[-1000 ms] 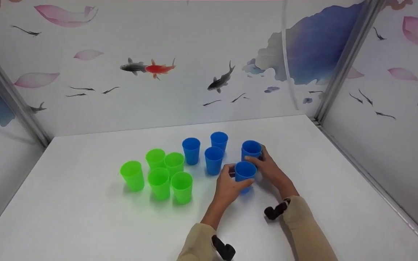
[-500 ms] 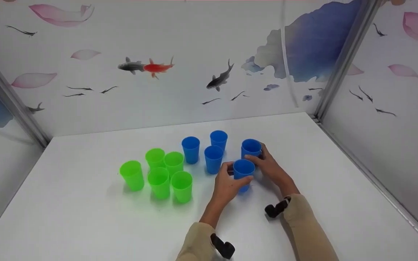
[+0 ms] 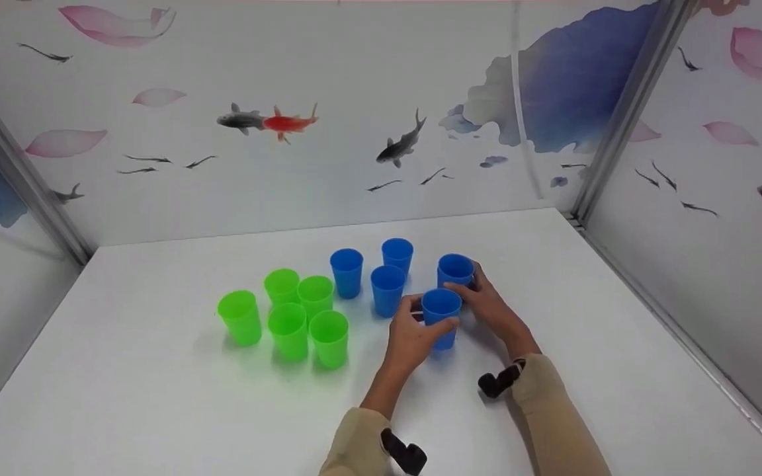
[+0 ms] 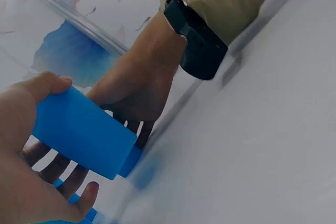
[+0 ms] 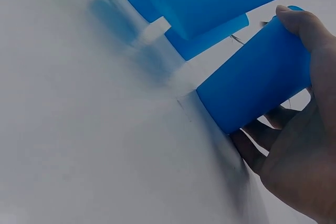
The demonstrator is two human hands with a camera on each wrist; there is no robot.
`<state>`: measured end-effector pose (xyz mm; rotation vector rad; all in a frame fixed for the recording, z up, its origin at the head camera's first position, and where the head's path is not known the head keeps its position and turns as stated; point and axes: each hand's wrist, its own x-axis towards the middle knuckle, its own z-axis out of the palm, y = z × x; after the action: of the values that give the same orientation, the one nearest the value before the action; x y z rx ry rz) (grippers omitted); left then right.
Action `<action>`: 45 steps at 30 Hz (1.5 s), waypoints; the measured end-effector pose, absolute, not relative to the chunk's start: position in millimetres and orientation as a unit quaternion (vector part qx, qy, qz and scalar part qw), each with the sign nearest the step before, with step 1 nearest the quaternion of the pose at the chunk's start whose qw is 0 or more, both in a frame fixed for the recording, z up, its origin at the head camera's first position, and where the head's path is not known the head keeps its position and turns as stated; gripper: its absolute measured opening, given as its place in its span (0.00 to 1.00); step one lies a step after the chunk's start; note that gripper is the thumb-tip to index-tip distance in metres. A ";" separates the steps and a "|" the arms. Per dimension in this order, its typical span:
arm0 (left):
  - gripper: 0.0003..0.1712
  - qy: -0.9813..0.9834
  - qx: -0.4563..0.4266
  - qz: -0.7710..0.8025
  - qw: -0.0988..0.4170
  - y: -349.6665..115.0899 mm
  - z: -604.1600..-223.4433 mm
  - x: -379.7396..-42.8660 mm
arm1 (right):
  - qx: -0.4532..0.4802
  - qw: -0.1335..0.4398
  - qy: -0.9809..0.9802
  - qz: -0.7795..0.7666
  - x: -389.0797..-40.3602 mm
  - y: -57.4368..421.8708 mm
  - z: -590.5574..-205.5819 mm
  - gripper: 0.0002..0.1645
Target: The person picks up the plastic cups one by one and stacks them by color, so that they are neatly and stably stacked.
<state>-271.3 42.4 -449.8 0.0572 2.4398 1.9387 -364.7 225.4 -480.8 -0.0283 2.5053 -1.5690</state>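
In the head view my left hand (image 3: 414,337) holds a blue cup (image 3: 441,314) around its side, thumb toward me. This cup stands upright; whether its base touches the table I cannot tell. Just behind it, my right hand (image 3: 490,304) grips another blue cup (image 3: 455,266), partly covered by the front cup and the fingers. The right wrist view shows that cup (image 4: 131,163) no better hidden: there the held cup (image 5: 257,72) has its base at the tabletop, thumb on one side and fingers on the other. Three more blue cups (image 3: 387,292) stand left of my hands.
Several green cups (image 3: 288,334) stand close together on the white table (image 3: 156,410), left of the blue ones. Printed panels (image 3: 354,66) enclose the table at the back and sides. Black wrist devices (image 3: 404,453) sit on both sleeves.
My left hand has shifted slightly left and away from me with its blue cup. The right hand and its cup look nearly still. The other cups stay put.
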 end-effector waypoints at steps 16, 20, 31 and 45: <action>0.46 0.800 0.032 0.600 0.003 32.5 -360.6 -292.2 | -0.023 0.116 0.824 -0.555 -365.6 226.1 -480.1 0.53; 0.45 0.811 0.040 0.584 -0.003 37.3 -345.2 -301.9 | -0.013 0.120 0.829 -0.546 -365.2 224.4 -478.6 0.62; 0.42 0.816 0.051 0.574 -0.046 59.8 -352.0 -322.9 | -0.023 0.108 0.829 -0.549 -364.0 226.9 -480.4 0.70; 0.42 0.810 0.046 0.580 -0.070 77.9 -367.7 -333.4 | -0.032 0.107 0.826 -0.553 -365.4 226.4 -481.5 0.66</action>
<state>-333.4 77.9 -367.7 0.1523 2.6658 1.9069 -365.4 226.4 -481.5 -0.0928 2.4310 -1.6289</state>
